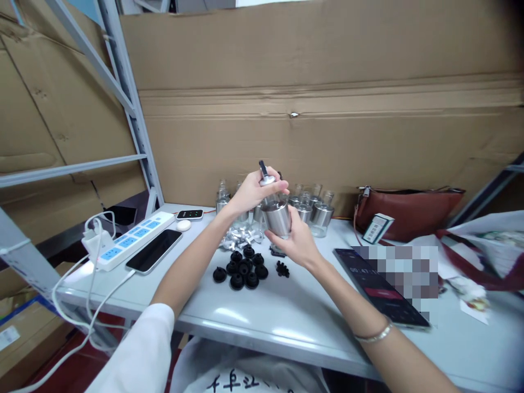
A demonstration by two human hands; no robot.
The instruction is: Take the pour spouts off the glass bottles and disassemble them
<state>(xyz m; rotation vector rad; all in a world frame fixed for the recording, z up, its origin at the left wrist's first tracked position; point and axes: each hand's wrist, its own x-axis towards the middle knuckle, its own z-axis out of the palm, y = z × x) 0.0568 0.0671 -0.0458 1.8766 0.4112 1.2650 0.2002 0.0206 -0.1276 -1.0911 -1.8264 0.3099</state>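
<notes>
My right hand (pixel 297 238) is wrapped round the lower part of a glass bottle with a brushed-metal sleeve (pixel 277 219), held tilted above the table. At its top, my left hand (pixel 262 191) grips a silver cap with a black lever (pixel 266 179). My fingers hide the bottle's neck, so I cannot tell how the cap sits on it. Below the hands lie a cluster of black ribbed stoppers (pixel 244 267), a heap of shiny silver parts (pixel 240 237) and a little pile of small black pieces (pixel 282 269).
Several similar bottles (pixel 322 214) stand behind my hands, near the cardboard wall (pixel 327 142). At left are a power strip (pixel 135 240), a phone (pixel 155 251) and white cables. A tablet-like device with a timer (pixel 376 284) and a brown bag (pixel 409 213) lie at right.
</notes>
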